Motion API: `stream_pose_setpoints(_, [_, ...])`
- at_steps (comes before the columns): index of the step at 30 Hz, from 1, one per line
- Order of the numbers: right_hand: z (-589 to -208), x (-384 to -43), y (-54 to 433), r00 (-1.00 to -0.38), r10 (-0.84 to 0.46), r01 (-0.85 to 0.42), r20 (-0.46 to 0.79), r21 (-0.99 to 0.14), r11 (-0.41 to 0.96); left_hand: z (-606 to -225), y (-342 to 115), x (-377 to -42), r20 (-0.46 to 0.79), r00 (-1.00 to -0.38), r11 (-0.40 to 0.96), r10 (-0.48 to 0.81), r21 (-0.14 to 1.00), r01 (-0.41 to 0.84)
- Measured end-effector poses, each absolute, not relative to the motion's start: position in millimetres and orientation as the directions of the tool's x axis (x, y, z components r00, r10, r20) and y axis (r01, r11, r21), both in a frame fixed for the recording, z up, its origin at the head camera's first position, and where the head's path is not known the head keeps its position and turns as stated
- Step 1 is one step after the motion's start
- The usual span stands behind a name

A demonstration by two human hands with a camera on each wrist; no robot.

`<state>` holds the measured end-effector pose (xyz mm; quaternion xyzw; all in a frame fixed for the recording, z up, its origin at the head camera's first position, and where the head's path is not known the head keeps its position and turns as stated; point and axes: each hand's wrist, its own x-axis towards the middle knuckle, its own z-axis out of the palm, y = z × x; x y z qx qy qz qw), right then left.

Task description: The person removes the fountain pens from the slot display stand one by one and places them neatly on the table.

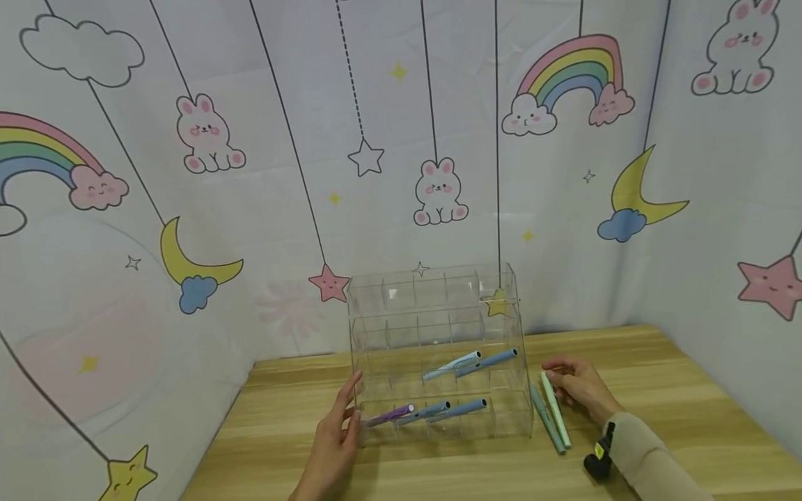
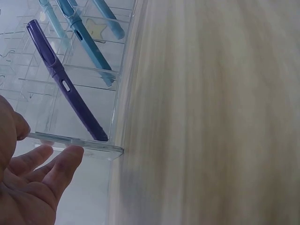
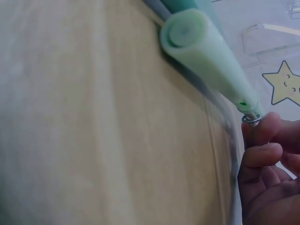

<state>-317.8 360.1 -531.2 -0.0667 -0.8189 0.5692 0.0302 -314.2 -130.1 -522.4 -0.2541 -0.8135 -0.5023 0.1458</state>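
A clear acrylic pen rack [image 1: 520, 341] with stepped rows of compartments stands on the table. My left hand [image 1: 335, 435] grips its left side panel [image 2: 93, 146], thumb on one face and fingers on the other. Just inside that panel a purple pen [image 2: 65, 84] leans in the bottom row, beside two blue pens [image 1: 460, 410]. Higher up sit a pale blue pen [image 1: 451, 365] and another blue pen [image 1: 491, 362]. To the right of the rack, my right hand [image 1: 579, 386] pinches a light green pen [image 1: 556, 410] at its far end, where metal shows in the right wrist view.
A darker green pen [image 1: 547, 419] lies alongside the light green one, close to the rack's right side. The wooden table [image 1: 664, 390] meets a white printed curtain [image 1: 301, 209] behind and at both sides. A black wrist device [image 1: 600, 456] sits at the right sleeve.
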Motion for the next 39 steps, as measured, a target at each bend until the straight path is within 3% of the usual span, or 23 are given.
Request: stream_pose_setpoints(39, [-528.2,-318.3,351.6,-0.992,0.122,0.070,-0.021,-0.908,0.413,-524.7,-131.8,-315.7,0.500,-0.821,0.349,0.273,0.744,0.570])
